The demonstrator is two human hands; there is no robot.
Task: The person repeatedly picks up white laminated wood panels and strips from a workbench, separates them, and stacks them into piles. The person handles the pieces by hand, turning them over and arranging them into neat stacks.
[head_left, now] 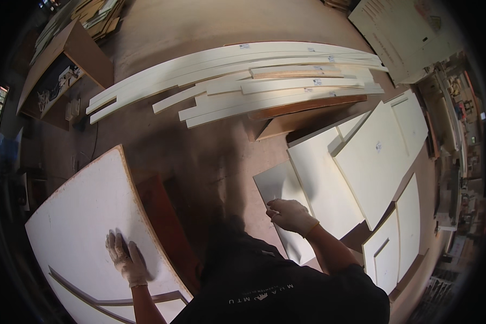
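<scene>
My left hand [126, 260], in a pale glove, has its fingers stretched out over a large white board [86, 200] with a worn brown edge. Its shadow falls right beside it; whether the palm touches the surface, I cannot tell. At the right, my right hand [292, 216], also gloved, is closed with its fingers curled together. It is over the left edge of a pale panel [279, 183], the lowest of several overlapping white panels [326, 183]. What those fingers hold, if anything, is hidden.
Long white strips [221, 67] lie stacked ahead, partly above a brown box-like support [302, 116]. Further white panels [386, 259] stand at the lower right. A brown open cabinet [92, 54] holds loose items at the far left. A large pale sheet [399, 32] is at the back right.
</scene>
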